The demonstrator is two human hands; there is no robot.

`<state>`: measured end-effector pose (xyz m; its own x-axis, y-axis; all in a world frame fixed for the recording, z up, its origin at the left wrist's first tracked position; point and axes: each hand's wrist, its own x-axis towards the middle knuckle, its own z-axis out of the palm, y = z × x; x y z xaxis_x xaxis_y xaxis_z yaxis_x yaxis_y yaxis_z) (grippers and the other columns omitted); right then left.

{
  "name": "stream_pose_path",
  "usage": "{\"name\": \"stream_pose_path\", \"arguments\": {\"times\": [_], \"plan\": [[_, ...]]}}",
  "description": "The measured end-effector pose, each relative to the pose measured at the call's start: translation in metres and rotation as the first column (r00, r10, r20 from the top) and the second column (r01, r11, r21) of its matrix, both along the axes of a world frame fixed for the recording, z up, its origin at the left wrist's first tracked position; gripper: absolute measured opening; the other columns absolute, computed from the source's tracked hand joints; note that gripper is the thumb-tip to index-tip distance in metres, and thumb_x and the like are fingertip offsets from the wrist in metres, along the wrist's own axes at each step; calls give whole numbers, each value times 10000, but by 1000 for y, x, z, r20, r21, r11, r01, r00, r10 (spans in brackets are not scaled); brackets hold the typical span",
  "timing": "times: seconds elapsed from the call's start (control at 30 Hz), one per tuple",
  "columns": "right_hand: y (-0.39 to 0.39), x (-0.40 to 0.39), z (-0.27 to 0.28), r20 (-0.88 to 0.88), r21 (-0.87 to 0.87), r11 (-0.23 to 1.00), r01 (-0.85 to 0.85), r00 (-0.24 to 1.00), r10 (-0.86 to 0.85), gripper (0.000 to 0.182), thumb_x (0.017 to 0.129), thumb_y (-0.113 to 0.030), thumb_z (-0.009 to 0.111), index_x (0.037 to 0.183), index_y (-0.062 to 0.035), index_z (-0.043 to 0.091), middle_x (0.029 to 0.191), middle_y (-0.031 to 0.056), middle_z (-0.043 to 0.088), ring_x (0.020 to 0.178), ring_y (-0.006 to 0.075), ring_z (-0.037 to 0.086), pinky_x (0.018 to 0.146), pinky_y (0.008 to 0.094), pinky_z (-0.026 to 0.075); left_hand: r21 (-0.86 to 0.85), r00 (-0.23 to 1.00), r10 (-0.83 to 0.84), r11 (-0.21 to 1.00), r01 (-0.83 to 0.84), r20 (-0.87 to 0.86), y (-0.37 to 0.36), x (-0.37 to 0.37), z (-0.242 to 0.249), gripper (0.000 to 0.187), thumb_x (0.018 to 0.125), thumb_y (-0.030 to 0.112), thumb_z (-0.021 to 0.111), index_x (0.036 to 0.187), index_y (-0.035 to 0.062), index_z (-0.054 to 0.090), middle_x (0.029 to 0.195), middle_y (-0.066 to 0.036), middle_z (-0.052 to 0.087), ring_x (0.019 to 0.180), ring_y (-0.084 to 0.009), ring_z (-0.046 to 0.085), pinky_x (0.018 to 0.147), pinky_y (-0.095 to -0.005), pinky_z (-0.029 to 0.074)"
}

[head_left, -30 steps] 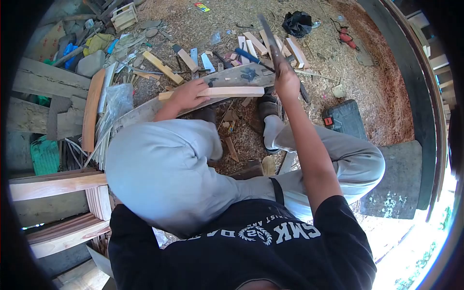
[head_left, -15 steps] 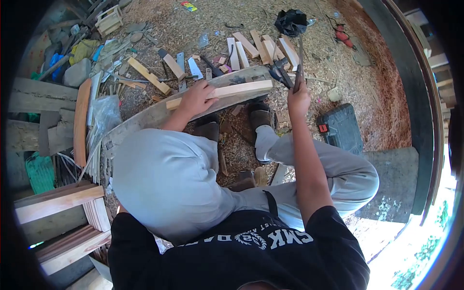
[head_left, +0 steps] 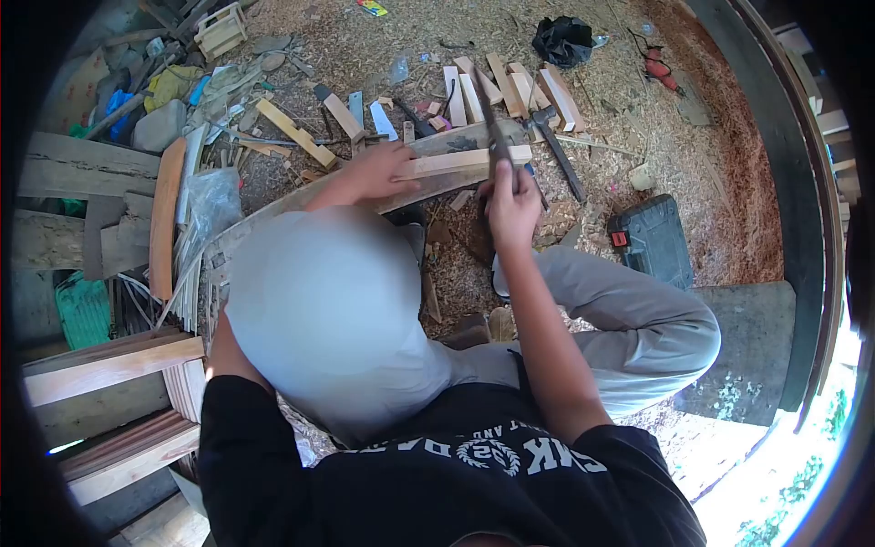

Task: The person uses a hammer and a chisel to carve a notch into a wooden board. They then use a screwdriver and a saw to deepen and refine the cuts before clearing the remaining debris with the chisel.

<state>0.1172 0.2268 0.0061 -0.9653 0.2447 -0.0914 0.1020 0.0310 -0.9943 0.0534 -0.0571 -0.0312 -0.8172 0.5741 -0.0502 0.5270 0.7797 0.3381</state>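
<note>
A pale wooden strip [head_left: 451, 164] lies along a worn grey plank [head_left: 284, 206] in front of my feet. My left hand [head_left: 372, 173] rests on the strip with its fingers bent over it, holding it against the plank; its left part is hidden by the hand and forearm. In my closed right hand [head_left: 515, 208] is a handsaw [head_left: 495, 128], its handle in my fist and its dark blade pointing away from me. The blade overlaps the strip near its right end in this view. Just right of the plank lies a hammer [head_left: 558, 153].
Beyond the plank lie several cut wooden blocks [head_left: 493, 86] and a notched wooden piece [head_left: 293, 132]. A black plastic bag [head_left: 561, 42] and a red power tool [head_left: 661, 71] are farther off. At the right stands a dark tool case [head_left: 652, 242]; wood shavings cover the ground.
My right hand has moved left and toward me, bringing the saw over the strip's right end. The hammer now lies in plain view. My left hand stays on the strip.
</note>
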Motion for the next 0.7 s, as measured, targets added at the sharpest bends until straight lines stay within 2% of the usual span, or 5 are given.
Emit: {"name": "stream_pose_path", "arguments": {"times": [0.07, 0.2, 0.4, 0.57, 0.7], "plan": [[-5, 37, 0, 35, -78, 997, -22, 999, 25, 382, 1083, -291, 637, 791, -46, 612, 664, 14, 656, 563, 77, 527, 540, 292, 412, 136, 990, 80, 989, -64, -117, 9, 7, -33, 455, 984, 448, 696, 1224, 67, 630, 1178, -172, 636, 1147, -399, 633, 954, -511, 537], [-4, 87, 1, 23, -177, 965, -194, 979, 201, 314, 1099, -249, 599, 838, -75, 600, 746, 28, 693, 584, 54, 512, 540, 255, 385, 107, 927, 131, 989, -100, -352, 13, 19, -47, 390, 1028, 377, 648, 1250, 60, 601, 1209, -178, 614, 1156, -401, 624, 965, -516, 537], [-26, 98, 5, 84, -284, 947, -152, 980, 183, 262, 1075, -207, 585, 840, -95, 562, 806, 57, 732, 605, 58, 508, 556, 252, 393, 117, 960, 121, 989, -94, -254, 13, 15, -38, 409, 1025, 382, 661, 1235, 35, 608, 1199, -187, 630, 1151, -397, 634, 966, -500, 543], [-41, 91, -46, 3, -183, 978, -99, 995, 101, 240, 1036, -144, 631, 821, -61, 564, 711, -58, 527, 656, 33, 454, 574, 262, 376, 92, 958, 109, 992, -88, -264, 12, 15, -43, 427, 1011, 378, 675, 1214, 15, 581, 1208, -201, 626, 1146, -410, 612, 964, -504, 524], [-46, 79, -57, 16, -127, 984, -126, 991, 130, 260, 1032, -143, 639, 804, -65, 540, 711, -73, 472, 661, 32, 415, 569, 265, 346, 51, 945, 139, 990, -130, -297, 15, 19, -43, 410, 1003, 377, 686, 1188, 24, 591, 1209, -181, 626, 1143, -382, 623, 953, -493, 548]]}}
